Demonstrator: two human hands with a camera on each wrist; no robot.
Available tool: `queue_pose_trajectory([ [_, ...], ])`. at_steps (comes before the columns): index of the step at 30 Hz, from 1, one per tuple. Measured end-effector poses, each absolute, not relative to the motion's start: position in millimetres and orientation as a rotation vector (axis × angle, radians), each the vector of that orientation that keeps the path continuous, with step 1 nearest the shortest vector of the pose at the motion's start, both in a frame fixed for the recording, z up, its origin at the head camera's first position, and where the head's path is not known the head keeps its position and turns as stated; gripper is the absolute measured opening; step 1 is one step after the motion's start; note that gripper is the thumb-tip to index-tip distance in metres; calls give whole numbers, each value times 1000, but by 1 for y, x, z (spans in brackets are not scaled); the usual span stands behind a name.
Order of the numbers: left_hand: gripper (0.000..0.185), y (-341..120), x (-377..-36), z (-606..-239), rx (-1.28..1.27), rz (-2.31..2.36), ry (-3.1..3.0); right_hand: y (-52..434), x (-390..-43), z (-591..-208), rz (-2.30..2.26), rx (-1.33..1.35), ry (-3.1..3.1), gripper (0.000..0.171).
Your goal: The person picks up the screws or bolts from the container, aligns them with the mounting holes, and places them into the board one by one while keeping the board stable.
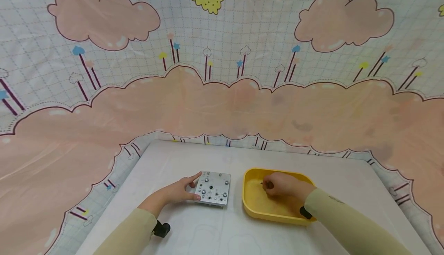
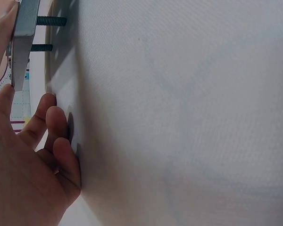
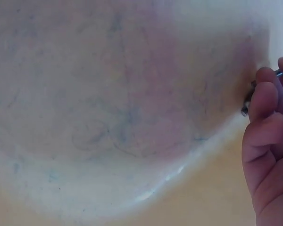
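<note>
A square silver metal plate (image 1: pixel 212 188) with several screws and holes in its top lies left of the tray. My left hand (image 1: pixel 177 189) grips its left side, thumb at the near corner and index finger at the far one. The left wrist view shows the plate (image 2: pixel 24 44) edge-on, with threaded screw ends (image 2: pixel 52 21) sticking out underneath; the other fingers of the left hand (image 2: pixel 33 160) curl near the tabletop. Inside the yellow tray (image 1: pixel 247 199), my right hand (image 1: pixel 282 184) pinches a small shiny metal piece (image 3: pixel 279 73), mostly hidden by the fingers. More small metal (image 3: pixel 245 111) shows beside those fingertips.
The white-covered table (image 1: pixel 194 232) runs back to a patterned cloth curtain (image 1: pixel 222 108). The tray's raised rim surrounds the right hand. Black wrist devices (image 1: pixel 161 229) sit at both cuffs.
</note>
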State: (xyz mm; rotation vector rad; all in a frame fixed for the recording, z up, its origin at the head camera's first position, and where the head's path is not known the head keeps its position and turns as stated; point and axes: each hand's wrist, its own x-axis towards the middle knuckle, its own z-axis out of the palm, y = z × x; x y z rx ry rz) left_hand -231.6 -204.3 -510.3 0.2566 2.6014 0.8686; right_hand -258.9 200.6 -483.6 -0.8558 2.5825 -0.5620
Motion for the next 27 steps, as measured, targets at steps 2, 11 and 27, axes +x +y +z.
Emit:
queue_pose_trajectory([
  [2,99,-204,-231,-510,259,866,2603,202,-260,-485,-549,-826,2605,9],
  [11,98,-203,-230,-508,260,875,2606,205,-261,-479,-586,-763,2619,13],
  [27,99,-206,-229,-511,273,904,2593,191,-268,-461,-805,-774,2579,9],
])
